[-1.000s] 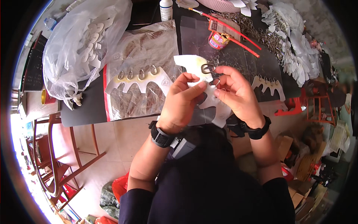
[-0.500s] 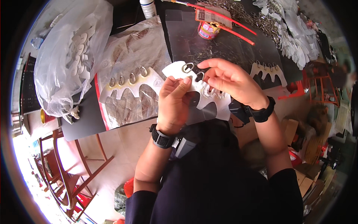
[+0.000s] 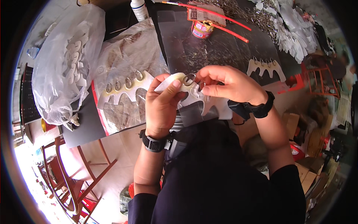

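Observation:
My left hand (image 3: 161, 106) pinches the end of a white scalloped strip (image 3: 220, 107) between thumb and fingers. A metal oval ring (image 3: 189, 79) stands on the strip near that thumb. My right hand (image 3: 233, 85) is closed around a second metal ring (image 3: 202, 86) beside it, and its fingers partly hide that ring and the strip's upper edge. On the table to the left lies a similar white scalloped piece (image 3: 125, 93) with several rings along its yellowed upper edge. Another such piece with rings (image 3: 265, 70) lies to the right.
A clear plastic bag of white pieces (image 3: 71, 63) lies at the left. A white bottle (image 3: 139, 10), a pink tub (image 3: 202, 30) with red sticks (image 3: 231, 33) across it, and a heap of metal rings (image 3: 253, 20) stand at the back. Wooden chair (image 3: 65, 179) at lower left.
My left hand has shifted left along the strip's end. My right hand's fingers have closed in from a looser spread onto the second ring. The view has shifted slightly.

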The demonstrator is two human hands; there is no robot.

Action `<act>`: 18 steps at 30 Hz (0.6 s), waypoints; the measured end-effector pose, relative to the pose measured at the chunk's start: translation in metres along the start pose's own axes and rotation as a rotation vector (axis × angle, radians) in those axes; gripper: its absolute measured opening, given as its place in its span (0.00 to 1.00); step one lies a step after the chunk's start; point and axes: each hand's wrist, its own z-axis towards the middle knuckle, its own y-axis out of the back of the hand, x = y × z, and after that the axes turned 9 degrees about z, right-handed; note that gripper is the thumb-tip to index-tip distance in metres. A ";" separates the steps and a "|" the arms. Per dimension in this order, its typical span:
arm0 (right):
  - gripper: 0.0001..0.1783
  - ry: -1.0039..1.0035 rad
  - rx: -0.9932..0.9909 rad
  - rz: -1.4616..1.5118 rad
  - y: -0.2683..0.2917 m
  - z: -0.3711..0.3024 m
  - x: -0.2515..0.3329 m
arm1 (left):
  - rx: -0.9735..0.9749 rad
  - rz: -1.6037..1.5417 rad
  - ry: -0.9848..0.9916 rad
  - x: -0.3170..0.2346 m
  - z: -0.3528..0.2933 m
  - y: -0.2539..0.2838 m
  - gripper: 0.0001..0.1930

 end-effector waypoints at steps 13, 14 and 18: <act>0.11 0.294 -0.257 -0.247 -0.031 0.005 -0.005 | -0.174 0.503 -0.272 0.004 -0.007 0.004 0.09; 0.10 0.358 -0.287 -0.282 -0.031 0.006 -0.006 | -0.178 0.502 -0.273 0.003 -0.007 0.004 0.09; 0.09 0.333 -0.288 -0.371 -0.032 0.006 -0.001 | -0.089 0.506 -0.107 -0.007 -0.010 0.004 0.06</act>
